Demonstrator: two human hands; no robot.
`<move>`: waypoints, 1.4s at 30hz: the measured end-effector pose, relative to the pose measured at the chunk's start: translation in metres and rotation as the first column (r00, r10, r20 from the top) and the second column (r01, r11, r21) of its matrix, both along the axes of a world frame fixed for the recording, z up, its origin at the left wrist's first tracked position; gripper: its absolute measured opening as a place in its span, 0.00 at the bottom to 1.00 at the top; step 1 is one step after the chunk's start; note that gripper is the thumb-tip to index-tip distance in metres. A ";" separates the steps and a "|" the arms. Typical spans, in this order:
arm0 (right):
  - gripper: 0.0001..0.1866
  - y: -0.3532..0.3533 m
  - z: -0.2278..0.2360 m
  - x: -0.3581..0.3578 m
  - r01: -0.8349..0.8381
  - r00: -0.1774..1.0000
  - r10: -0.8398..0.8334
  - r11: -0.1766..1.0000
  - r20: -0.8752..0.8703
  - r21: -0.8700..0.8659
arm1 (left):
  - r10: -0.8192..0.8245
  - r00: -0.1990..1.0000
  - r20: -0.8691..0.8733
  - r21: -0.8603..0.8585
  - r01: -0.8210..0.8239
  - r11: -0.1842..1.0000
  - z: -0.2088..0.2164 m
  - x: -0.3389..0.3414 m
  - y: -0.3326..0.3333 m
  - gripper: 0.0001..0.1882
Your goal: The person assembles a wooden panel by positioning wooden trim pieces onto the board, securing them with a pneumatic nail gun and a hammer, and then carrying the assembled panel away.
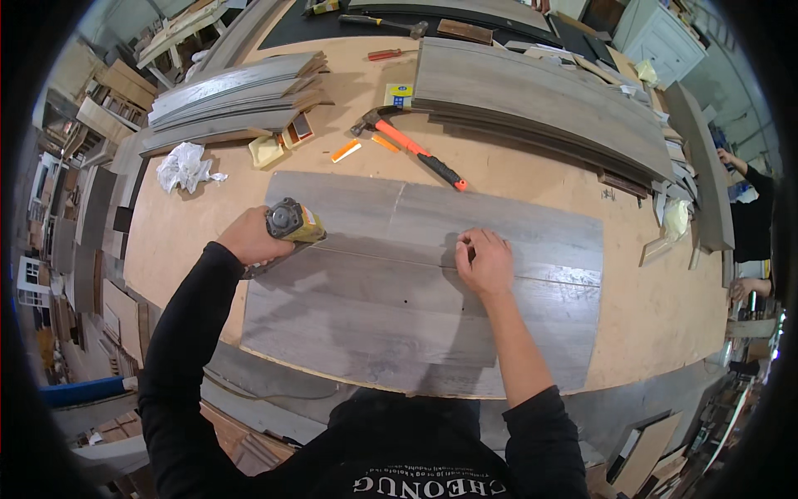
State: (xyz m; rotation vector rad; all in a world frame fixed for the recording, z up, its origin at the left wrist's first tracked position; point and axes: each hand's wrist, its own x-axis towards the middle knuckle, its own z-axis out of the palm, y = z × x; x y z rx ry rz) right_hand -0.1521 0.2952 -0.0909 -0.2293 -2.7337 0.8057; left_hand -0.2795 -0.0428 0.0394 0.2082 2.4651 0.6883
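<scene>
Our left hand (249,235) is clenched around a yellow-and-grey power tool (293,223), at 9 o'clock on the grey planks (374,308), mid-workbench (657,308). Our right hand (484,262) rests w/ fingers curled, pinching at the plank seam, approx. centre. Orange-handled hammer (411,148) lies at 12 o'clock, crumpled rag (184,166) at 10.

Workshop interior. Landmark: large plywood workbench (665,316), tan, curved front edge. Behind it: dark work surface (291,29). Far right of it: pale grey-green cabinet (661,37). Left of it: stacked timber offcuts and board racks (104,100). Below its front edge: leaning boards (648,453). Lighting even, overhead.
</scene>
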 end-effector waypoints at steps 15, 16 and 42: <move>0.16 0.002 0.003 0.015 0.000 0.990 0.006 0.999 -0.141 0.042 | 0.285 0.958 -0.021 0.637 -0.207 0.743 -0.094 -0.020 -0.179 0.28; 0.16 0.022 0.007 0.031 0.078 0.985 -0.063 0.993 -0.158 0.092 | -0.034 0.953 -0.300 -0.063 0.015 0.998 -0.077 -0.024 -0.161 0.24; 0.29 0.160 0.102 0.129 0.887 0.320 -0.947 0.286 0.036 -0.364 | -0.971 0.211 0.111 -0.883 -0.428 -0.194 -0.095 -0.037 0.175 0.20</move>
